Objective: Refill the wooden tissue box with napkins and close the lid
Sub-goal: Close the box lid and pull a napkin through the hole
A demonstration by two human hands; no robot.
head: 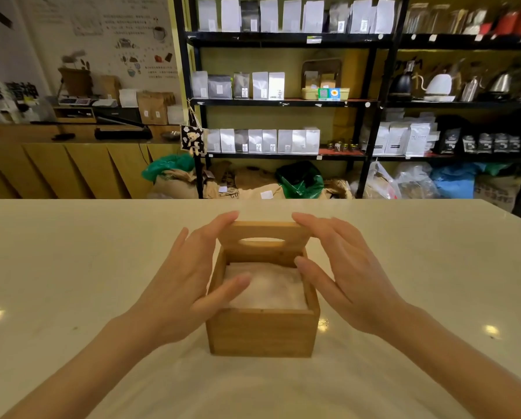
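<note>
The wooden tissue box (262,332) stands on the white counter in front of me. White napkins (268,287) fill its inside. Its hinged lid (263,234), with an oval slot, is raised at the far side and tilts toward me. My left hand (186,282) is at the box's left side, fingertips on the lid's top left corner, thumb over the napkins. My right hand (344,273) is at the right side, fingertips on the lid's top right corner, thumb by the box's right wall. Both hands' fingers are spread.
The white counter (71,267) stretches to both sides and ends at a far edge behind the box. Beyond it are black shelves (283,101) with bags and kettles, sacks on the floor, and a wooden counter at the left.
</note>
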